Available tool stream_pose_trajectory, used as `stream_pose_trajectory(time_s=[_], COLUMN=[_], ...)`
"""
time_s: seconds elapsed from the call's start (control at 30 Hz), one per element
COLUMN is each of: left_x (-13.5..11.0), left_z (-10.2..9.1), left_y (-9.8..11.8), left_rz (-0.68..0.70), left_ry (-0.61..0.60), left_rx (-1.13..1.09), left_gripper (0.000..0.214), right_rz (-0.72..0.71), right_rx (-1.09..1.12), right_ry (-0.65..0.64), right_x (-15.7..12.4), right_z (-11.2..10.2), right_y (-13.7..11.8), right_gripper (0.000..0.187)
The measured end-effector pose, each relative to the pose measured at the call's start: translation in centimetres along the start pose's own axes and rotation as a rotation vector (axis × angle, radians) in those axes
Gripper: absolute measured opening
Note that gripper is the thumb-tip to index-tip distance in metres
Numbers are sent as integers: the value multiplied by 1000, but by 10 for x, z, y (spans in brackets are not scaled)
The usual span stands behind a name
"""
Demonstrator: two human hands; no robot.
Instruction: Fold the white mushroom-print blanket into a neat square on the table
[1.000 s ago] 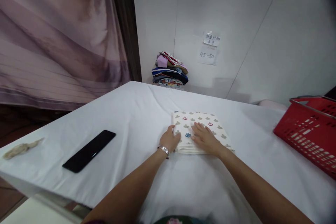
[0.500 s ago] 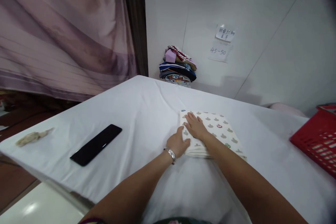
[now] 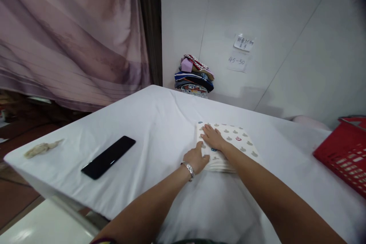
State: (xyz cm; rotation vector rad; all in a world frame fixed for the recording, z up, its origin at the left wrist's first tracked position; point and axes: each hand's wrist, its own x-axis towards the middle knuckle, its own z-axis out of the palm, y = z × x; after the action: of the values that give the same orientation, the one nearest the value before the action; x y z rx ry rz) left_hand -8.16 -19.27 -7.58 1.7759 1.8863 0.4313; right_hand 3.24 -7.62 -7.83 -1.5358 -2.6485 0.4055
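A folded white cloth point(image 3: 243, 143), printed with grey mushroom-like shapes and a few coloured motifs, lies on the white-covered table point(image 3: 166, 122). My right hand point(image 3: 213, 137) rests flat on its upper left part, fingers stretched out. At the near left corner of the cloth is my left hand point(image 3: 196, 158), wearing a silver bracelet point(image 3: 188, 169) at the wrist. Its thumb and index finger are spread along the cloth's edges, and its other fingers are mostly hidden. Several stacked layers show along the near edge, which bows slightly.
To the left lie a black phone point(image 3: 108, 157) and a small crumpled beige scrap point(image 3: 42, 148). A stack of folded fabrics point(image 3: 194, 76) stands by the wall at the back. On the right is a red plastic basket point(image 3: 343, 148). A pinkish curtain point(image 3: 71, 38) hangs behind.
The view has shifted slightly. The cloth's near edge looks a little more raised and bowed, with its layers showing more. Both hands stay at nearly the same places on the cloth.
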Motion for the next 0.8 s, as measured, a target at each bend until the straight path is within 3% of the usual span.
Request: stream_pose_trajectory(time_s=[0.37,0.53,0.67,0.8], left_x=[2,2,3,3], left_z=[1,-4,-9,-10], left_y=[-5,-6,-5,-6], left_rz=[33,71,52,60], left_ry=[-10,-22,-47,-1], left_rx=[55,85,79,34], left_gripper=[59,59,60,60], right_rz=[17,-56,-26,272], right_rx=[-25,31,37,117], right_ry=[16,-21,19,210], right_x=[11,-10,-53,-104], right_z=[7,-5,-14,-17], right_y=[-11,-6,34,101], right_gripper=[60,60,56,52])
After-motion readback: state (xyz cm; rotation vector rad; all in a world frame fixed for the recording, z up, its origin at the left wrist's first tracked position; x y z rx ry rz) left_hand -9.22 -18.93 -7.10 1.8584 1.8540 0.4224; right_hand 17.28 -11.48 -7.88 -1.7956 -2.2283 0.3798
